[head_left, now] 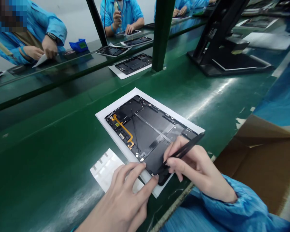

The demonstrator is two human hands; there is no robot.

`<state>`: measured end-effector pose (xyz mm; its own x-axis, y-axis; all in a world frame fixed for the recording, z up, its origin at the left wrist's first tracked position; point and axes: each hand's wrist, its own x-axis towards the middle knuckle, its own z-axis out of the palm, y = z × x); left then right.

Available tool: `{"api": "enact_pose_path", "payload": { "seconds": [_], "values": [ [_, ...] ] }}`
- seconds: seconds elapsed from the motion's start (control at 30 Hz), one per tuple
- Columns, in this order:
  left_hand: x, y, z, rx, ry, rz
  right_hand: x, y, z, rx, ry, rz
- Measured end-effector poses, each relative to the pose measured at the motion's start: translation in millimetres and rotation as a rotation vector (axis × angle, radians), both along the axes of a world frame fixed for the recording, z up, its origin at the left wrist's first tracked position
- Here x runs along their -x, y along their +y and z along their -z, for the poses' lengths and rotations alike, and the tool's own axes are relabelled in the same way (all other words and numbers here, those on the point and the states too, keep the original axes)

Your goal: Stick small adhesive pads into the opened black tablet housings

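An opened tablet housing (141, 132), dark inside with an orange flex cable (125, 130) along its left side, lies on a white sheet (103, 114). My right hand (200, 169) grips black tweezers (187, 147), whose tips point down at the housing's near corner. The exact spot under the tips is hard to make out. Fingers spread, my left hand (128, 191) rests with its fingertips on the near edge of the housing. Partly beneath that hand is a small white sheet of stickers (108, 166).
More tablet housings (135, 63) on white paper lie beyond, by a green post (162, 35). A black stand (217, 42) is at the back right. A cardboard box (258, 158) sits at right. Across the bench, people in blue work near a blue bin (79, 45).
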<state>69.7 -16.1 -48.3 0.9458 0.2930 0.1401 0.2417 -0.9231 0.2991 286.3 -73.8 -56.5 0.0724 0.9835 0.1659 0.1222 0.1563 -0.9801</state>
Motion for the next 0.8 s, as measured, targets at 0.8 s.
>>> {"api": "enact_pose_path", "payload": {
  "seconds": [0.8],
  "values": [
    [-23,43,-12.7,-0.132,-0.151,-0.032,-1,2,5.4,-0.092,-0.1,0.075]
  ]
}}
